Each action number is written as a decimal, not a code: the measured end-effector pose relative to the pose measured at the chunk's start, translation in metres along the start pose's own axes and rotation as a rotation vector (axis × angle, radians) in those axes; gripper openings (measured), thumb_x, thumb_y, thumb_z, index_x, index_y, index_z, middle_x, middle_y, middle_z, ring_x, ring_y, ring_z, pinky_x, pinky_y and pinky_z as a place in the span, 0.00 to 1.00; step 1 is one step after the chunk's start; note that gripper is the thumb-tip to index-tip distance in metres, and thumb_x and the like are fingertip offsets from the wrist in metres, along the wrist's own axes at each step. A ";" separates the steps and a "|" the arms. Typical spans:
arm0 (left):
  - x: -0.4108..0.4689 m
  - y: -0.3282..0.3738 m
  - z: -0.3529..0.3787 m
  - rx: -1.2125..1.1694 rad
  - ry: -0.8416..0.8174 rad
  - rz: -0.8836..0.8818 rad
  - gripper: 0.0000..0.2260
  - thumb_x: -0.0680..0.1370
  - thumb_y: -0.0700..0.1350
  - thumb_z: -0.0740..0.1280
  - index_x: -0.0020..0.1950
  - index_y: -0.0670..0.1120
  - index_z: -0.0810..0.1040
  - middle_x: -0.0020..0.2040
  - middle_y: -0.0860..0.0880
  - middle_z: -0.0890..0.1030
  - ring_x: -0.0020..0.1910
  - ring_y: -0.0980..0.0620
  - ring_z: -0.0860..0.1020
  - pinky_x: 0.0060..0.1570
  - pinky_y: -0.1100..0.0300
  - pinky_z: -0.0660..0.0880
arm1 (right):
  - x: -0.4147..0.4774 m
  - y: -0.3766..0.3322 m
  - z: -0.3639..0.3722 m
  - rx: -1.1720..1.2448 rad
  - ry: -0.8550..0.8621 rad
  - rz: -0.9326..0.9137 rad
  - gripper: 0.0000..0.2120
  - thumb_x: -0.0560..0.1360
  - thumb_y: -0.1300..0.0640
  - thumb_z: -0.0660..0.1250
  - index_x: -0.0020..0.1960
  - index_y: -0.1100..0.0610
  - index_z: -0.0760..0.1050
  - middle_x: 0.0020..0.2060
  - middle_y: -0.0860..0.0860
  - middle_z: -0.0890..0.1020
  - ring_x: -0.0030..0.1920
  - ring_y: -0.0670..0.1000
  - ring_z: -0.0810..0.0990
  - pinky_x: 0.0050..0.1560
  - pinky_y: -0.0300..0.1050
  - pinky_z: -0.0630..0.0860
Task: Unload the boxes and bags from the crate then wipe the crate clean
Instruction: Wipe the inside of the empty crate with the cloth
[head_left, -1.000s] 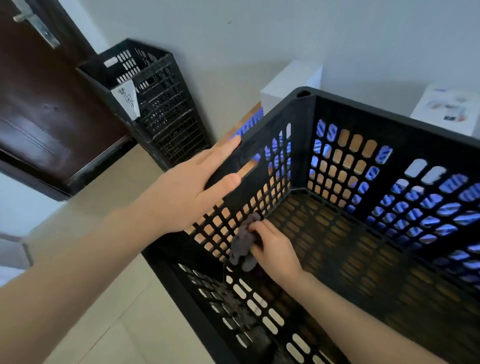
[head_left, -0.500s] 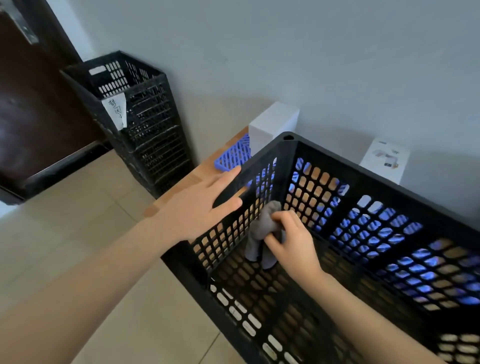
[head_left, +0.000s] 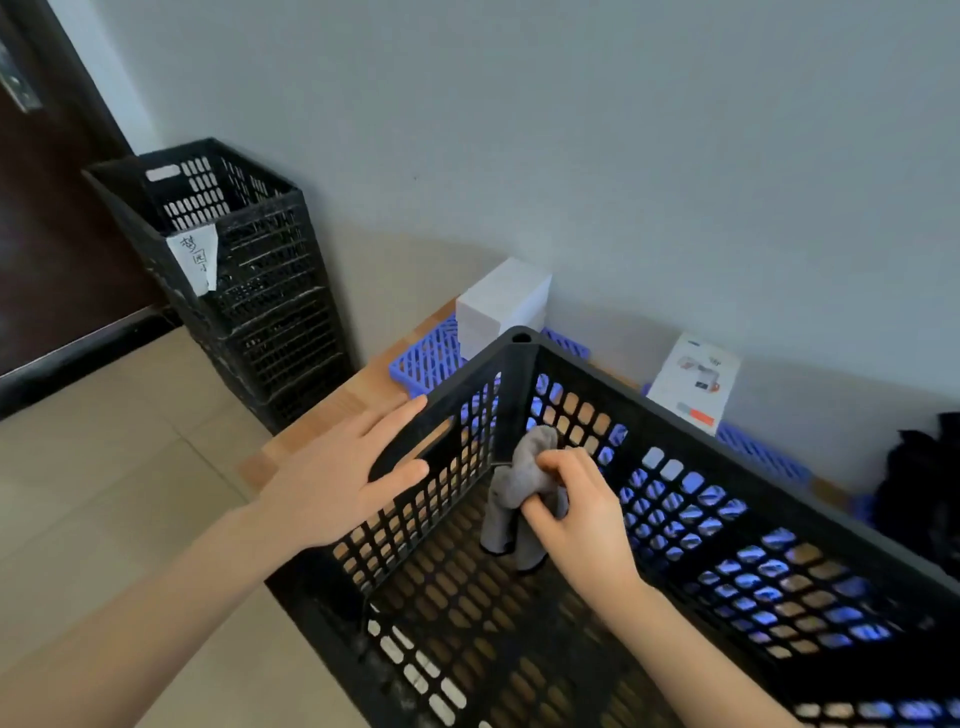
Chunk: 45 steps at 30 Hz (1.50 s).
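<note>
Inside, the right hand (head_left: 571, 514) was curled round a bunched grey cloth (head_left: 519, 486), holding it against the inner face of the black plastic crate (head_left: 753, 462) close to the far left corner post, with the cloth's loose ends hanging down towards the perforated floor. The left hand (head_left: 343, 478) lay flat on the outside of the crate's left wall, its fingers straight and spread and gripping nothing, the fingertips reaching the rim and the thumb resting just below the handle slot. The crate sat at the corner of a wooden table top (head_left: 337, 415), its near part extending past the table's edge over the beige tiled floor (head_left: 104, 467). Just behind the crate, a blue lattice tray (head_left: 426, 364) lay on the wood, and a plain white box (head_left: 504, 306) stood on it against the grey wall (head_left: 571, 156). Further right along the wall leaned a white product box (head_left: 693, 382) printed with a picture and an orange strip. A dark object (head_left: 924, 478) lay at the right edge, too dim to identify. To the left, a stack of black crates (head_left: 270, 312) stood on the floor with a handwritten paper label (head_left: 193, 257) on its side, beside a dark brown door (head_left: 52, 234).
</note>
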<state>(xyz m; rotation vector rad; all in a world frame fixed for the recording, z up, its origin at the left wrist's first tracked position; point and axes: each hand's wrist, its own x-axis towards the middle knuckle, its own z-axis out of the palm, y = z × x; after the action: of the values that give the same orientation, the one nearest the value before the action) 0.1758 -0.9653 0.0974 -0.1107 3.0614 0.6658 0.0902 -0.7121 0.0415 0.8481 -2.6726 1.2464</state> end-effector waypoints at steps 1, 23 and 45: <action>0.001 0.000 -0.001 -0.007 0.001 0.011 0.34 0.75 0.72 0.47 0.79 0.59 0.52 0.77 0.59 0.60 0.73 0.60 0.62 0.72 0.54 0.64 | 0.000 0.000 -0.004 -0.008 0.009 0.005 0.13 0.72 0.53 0.70 0.55 0.48 0.72 0.48 0.40 0.73 0.50 0.39 0.74 0.50 0.31 0.71; 0.147 0.023 0.012 -0.210 0.057 0.373 0.23 0.80 0.40 0.59 0.76 0.50 0.62 0.72 0.48 0.71 0.68 0.49 0.70 0.65 0.57 0.66 | 0.004 -0.032 -0.001 -0.280 0.352 0.294 0.14 0.76 0.54 0.66 0.61 0.49 0.70 0.50 0.42 0.72 0.51 0.42 0.72 0.52 0.31 0.68; 0.161 0.020 0.022 -0.114 -0.010 0.502 0.31 0.80 0.48 0.63 0.80 0.54 0.52 0.80 0.53 0.55 0.79 0.54 0.48 0.76 0.52 0.51 | 0.082 0.030 0.135 -0.306 0.292 0.402 0.10 0.76 0.64 0.65 0.56 0.62 0.77 0.49 0.56 0.79 0.48 0.57 0.78 0.43 0.50 0.75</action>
<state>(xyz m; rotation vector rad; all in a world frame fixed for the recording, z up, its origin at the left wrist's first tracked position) 0.0141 -0.9492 0.0821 0.6765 3.0478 0.8474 0.0274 -0.8318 -0.0461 0.0816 -2.7572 0.8886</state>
